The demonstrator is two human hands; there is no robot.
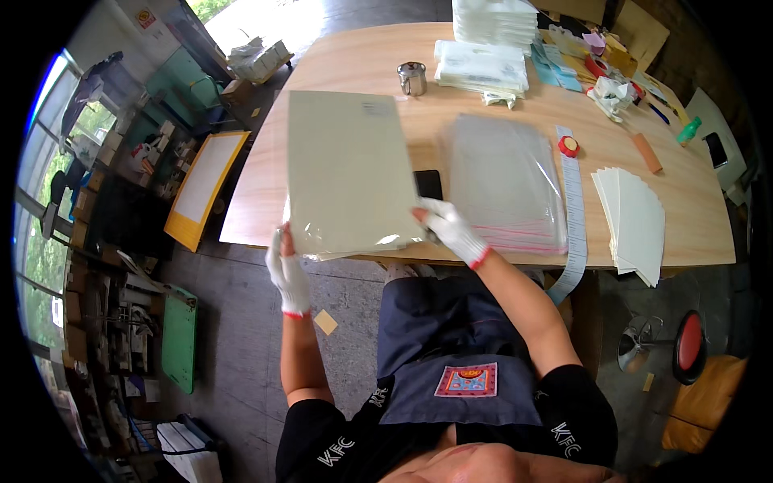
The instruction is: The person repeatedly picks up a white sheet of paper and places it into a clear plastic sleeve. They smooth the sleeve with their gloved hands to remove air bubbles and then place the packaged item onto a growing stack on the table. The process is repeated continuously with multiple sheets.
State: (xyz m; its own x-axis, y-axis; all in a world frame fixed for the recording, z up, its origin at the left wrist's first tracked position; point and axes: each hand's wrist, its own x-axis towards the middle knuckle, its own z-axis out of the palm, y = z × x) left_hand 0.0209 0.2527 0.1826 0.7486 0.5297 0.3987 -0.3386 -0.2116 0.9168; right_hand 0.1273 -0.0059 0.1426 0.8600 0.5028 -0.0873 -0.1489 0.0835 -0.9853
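A large pale beige-grey sheet in a clear plastic sleeve (350, 173) is raised over the table's near left part, with small print near its upper right corner. My left hand (288, 278), in a white glove with bare fingertips, is closed on its lower left edge. Its lower right edge is gripped by my right hand (452, 232), gloved the same way. To the right of that hand lies a stack of clear plastic bags (507, 181) with pink lines near the closer end. A black flat object (428, 185) shows partly from behind the sheet.
Along the wooden table (346, 60) are a metal mug (411, 79), packs of white plastic bags (483, 68), a label strip (573, 201) with a red round object (568, 146), and fanned white cards (632, 221). A red stool (690, 346) stands at the right.
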